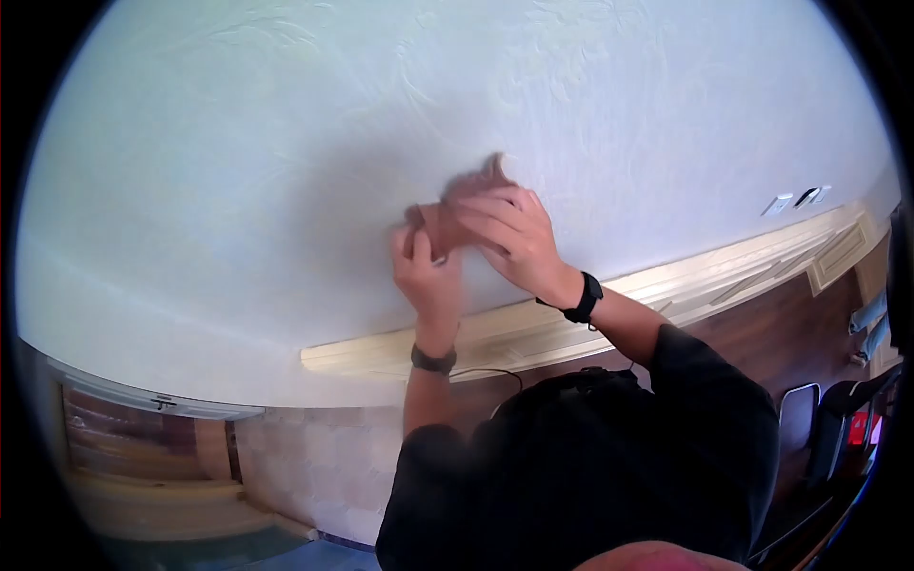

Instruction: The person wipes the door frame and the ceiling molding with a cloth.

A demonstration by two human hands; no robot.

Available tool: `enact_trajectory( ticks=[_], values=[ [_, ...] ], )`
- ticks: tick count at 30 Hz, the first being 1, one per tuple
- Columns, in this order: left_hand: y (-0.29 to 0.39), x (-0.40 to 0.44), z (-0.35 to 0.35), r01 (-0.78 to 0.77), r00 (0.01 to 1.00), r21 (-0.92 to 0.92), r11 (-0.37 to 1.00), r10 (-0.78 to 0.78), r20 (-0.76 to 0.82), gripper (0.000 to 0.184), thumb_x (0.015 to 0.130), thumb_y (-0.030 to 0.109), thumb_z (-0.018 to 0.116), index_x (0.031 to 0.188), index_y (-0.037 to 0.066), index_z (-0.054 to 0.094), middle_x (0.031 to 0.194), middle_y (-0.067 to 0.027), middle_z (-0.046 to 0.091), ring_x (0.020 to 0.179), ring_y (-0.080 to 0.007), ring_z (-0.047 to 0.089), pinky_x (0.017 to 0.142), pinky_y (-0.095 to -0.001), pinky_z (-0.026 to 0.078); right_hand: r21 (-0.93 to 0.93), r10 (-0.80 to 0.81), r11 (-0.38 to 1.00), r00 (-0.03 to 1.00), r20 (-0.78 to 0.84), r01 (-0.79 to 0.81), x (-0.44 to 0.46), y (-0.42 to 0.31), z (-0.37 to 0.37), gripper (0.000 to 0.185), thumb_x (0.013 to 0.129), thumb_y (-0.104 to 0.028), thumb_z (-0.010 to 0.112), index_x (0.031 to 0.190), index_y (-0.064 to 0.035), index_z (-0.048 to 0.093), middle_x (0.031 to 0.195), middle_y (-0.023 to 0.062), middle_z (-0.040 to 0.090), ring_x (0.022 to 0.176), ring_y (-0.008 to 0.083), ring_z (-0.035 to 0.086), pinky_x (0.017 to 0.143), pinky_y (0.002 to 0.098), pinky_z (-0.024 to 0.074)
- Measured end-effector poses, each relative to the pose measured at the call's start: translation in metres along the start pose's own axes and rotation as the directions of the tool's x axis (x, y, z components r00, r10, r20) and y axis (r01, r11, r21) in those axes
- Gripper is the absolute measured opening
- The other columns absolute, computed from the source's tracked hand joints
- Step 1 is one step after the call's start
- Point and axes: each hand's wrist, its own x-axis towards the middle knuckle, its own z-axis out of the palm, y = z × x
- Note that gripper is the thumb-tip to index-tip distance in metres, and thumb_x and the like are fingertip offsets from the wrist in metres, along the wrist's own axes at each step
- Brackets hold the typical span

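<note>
Your left hand (424,271) and right hand (514,238) are both raised in front of the pale wall (238,200), close beside each other, and both are closed on one crumpled brown cloth (436,226). Your left fingers are bent around its left end, while your right fingers lie across its lower right side, with the thumb partly hidden. The cloth is bunched up between your two hands, and a pointed corner of it sticks up above your right fingers. It is right by the wall, with a soft shadow spreading to its left; you cannot tell from this view how much of it touches the surface. The wall carries a raised leaf pattern. You wear a black watch (585,297) on your right wrist, a dark band (433,362) on your left, and a black shirt (590,466). Below your hands, cream trim (657,285) runs along the wall, above a brown floor (743,333). Well off to the right is a white wall plate (777,205), and near the right edge you can see another person's legs (868,319).
</note>
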Motion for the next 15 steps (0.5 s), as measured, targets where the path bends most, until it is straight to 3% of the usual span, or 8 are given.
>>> enact_trajectory(
  ticks=[2, 5, 7, 9, 10, 15],
  values=[
    [0.009, 0.019, -0.004, -0.021, 0.998, -0.008, 1.000, 0.021, -0.054, 0.032, 0.066, 0.000, 0.078, 0.092, -0.001, 0.059, 0.095, -0.0122, 0.056, 0.083, -0.0304, 0.056, 0.070, -0.0378, 0.048, 0.009, -0.027, 1.000, 0.999, -0.039, 0.027, 0.021, -0.003, -0.001, 0.033, 0.063, -0.002, 0.071, 0.094, -0.0117, 0.067, 0.107, 0.0002, 0.065, 0.098, 0.0246, 0.059, 0.080, 0.0356, 0.0467],
    [0.022, 0.050, -0.002, -0.169, 0.975, 0.028, 0.985, 0.171, -0.143, 0.033, 0.068, 0.002, 0.078, 0.095, -0.001, 0.060, 0.096, -0.0131, 0.057, 0.085, -0.0320, 0.057, 0.072, -0.0386, 0.048, -0.003, -0.064, 0.998, 0.994, -0.091, 0.064, 0.049, 0.001, -0.012, 0.036, 0.061, -0.002, 0.072, 0.096, -0.0120, 0.067, 0.107, 0.0008, 0.064, 0.097, 0.0256, 0.059, 0.080, 0.0364, 0.0470],
    [0.043, 0.067, -0.001, -0.143, 0.983, -0.005, 0.990, 0.141, -0.114, 0.033, 0.067, 0.001, 0.078, 0.095, -0.002, 0.059, 0.096, -0.0136, 0.057, 0.086, -0.0328, 0.056, 0.074, -0.0393, 0.048, -0.025, -0.088, 0.996, 0.988, -0.125, 0.086, 0.066, 0.007, -0.023, 0.038, 0.061, -0.002, 0.073, 0.097, -0.0118, 0.067, 0.109, 0.0013, 0.064, 0.097, 0.0264, 0.060, 0.080, 0.0369, 0.0472],
    [0.066, 0.083, -0.002, -0.144, 0.988, -0.062, 0.988, 0.139, -0.074, 0.034, 0.067, 0.001, 0.078, 0.095, -0.002, 0.059, 0.097, -0.0136, 0.057, 0.087, -0.0329, 0.056, 0.074, -0.0394, 0.048, -0.044, -0.105, 0.994, 0.983, -0.150, 0.099, 0.079, 0.010, -0.040, 0.041, 0.060, 0.003, 0.072, 0.099, -0.0076, 0.067, 0.111, 0.0059, 0.065, 0.100, 0.0286, 0.060, 0.083, 0.0374, 0.0471],
    [0.068, 0.091, 0.008, -0.239, 0.962, -0.080, 0.968, 0.224, -0.158, 0.034, 0.064, 0.000, 0.077, 0.094, -0.002, 0.059, 0.093, -0.0138, 0.056, 0.085, -0.0326, 0.056, 0.072, -0.0380, 0.048, -0.066, -0.105, 0.993, 0.980, -0.171, 0.094, 0.084, 0.011, -0.048, 0.042, 0.059, 0.006, 0.071, 0.100, -0.0053, 0.067, 0.111, 0.0079, 0.065, 0.101, 0.0289, 0.060, 0.086, 0.0370, 0.0469],
    [0.108, 0.100, 0.032, -0.280, 0.960, -0.155, 0.948, 0.276, -0.045, 0.034, 0.061, 0.005, 0.077, 0.092, 0.005, 0.061, 0.088, -0.0103, 0.053, 0.082, -0.0300, 0.056, 0.066, -0.0384, 0.048, -0.185, -0.024, 0.983, 0.986, -0.167, -0.008, 0.085, 0.023, -0.092, 0.039, 0.065, 0.009, 0.070, 0.102, -0.0021, 0.067, 0.113, 0.0118, 0.065, 0.106, 0.0286, 0.059, 0.092, 0.0358, 0.0463]
  ],
)
